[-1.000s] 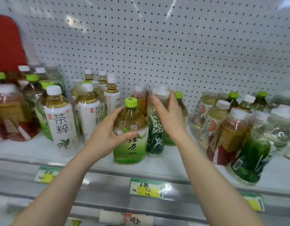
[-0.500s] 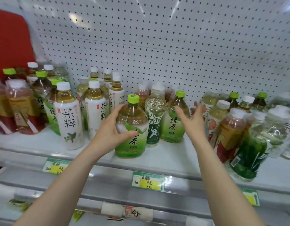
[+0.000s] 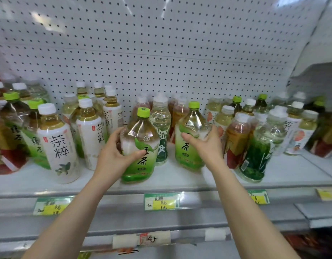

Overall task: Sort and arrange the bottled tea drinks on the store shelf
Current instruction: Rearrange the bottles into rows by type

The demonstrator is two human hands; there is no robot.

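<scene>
**Both hands on green-capped tea bottles**

The left hand (image 3: 113,156) wraps its fingers around a clear plastic green-capped, green-labelled tea bottle (image 3: 141,146) standing at the white shelf (image 3: 170,176) front edge. The right hand (image 3: 204,144) grips a matching second bottle (image 3: 191,135) just beside it, fingers curled behind.

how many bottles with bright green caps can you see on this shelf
6: one in the left hand, one in the right hand, two far left, two back right. More may be hidden.

Shop, pegboard (image 3: 161,43) shelf (image 3: 170,179), price tags (image 3: 161,201)
</scene>
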